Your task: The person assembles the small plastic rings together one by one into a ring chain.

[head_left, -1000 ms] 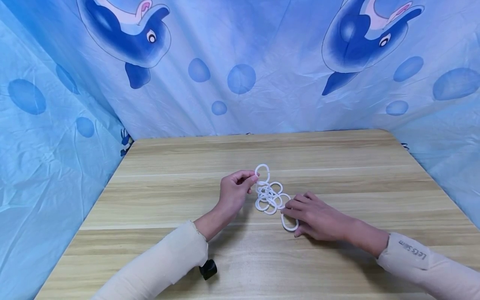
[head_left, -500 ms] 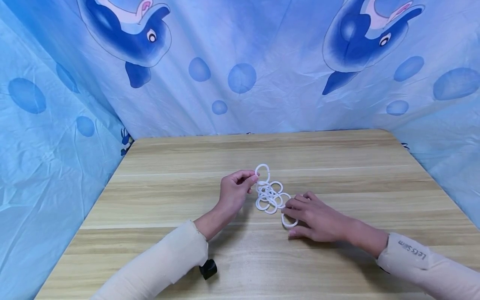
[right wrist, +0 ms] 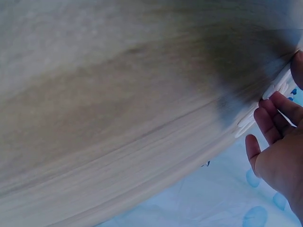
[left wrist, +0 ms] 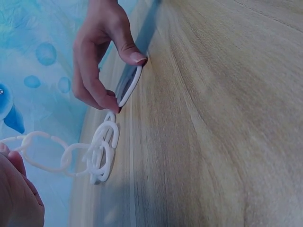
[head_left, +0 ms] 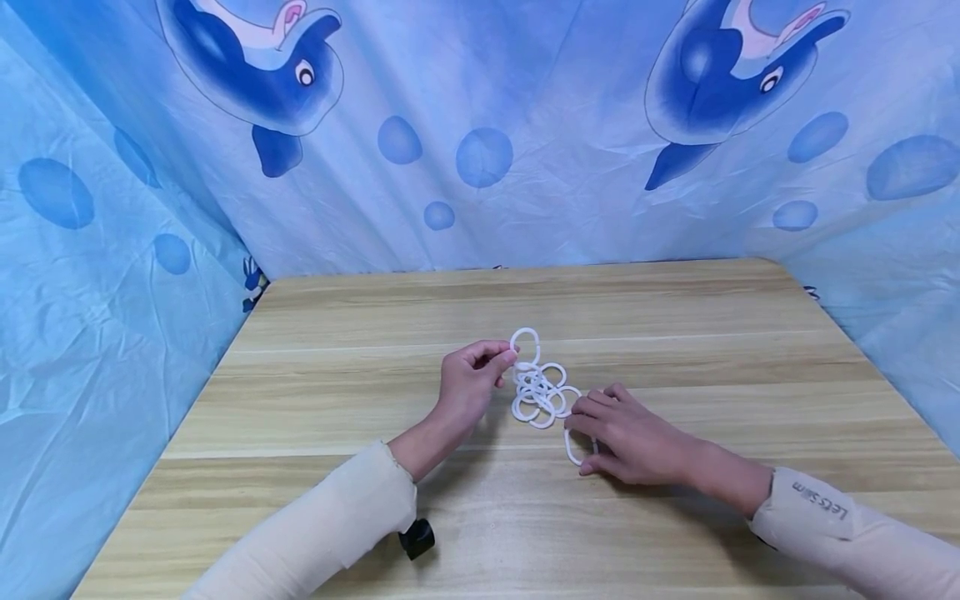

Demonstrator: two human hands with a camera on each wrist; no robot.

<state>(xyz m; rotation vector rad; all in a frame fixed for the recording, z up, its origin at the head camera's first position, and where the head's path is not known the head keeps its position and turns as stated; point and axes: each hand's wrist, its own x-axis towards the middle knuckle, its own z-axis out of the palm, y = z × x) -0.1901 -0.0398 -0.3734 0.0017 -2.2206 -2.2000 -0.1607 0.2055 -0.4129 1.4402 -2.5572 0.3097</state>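
My left hand (head_left: 468, 379) pinches a white C-shaped plastic link (head_left: 527, 331) between thumb and fingers, at the far end of a linked chain. From that link the chain (left wrist: 71, 146) runs into a heap of overlapping white links (head_left: 542, 425) on the wooden table. To the right and nearer me, a separate white link (head_left: 568, 450) lies close to the heap. My right hand (head_left: 637, 437) grips this link across its length, thumb at the near end and fingertips at the far end. Its right part is hidden under that hand.
The wooden table (head_left: 487, 517) reaches back to a blue curtain (head_left: 555, 217) printed with dolphins and bubbles. A small black object (head_left: 417, 539) shows beside the left sleeve cuff (head_left: 397, 483).
My right thumb came off the separate link, shifted left, and now touches its near end. That link has turned slightly. The left hand and the heap look unchanged.
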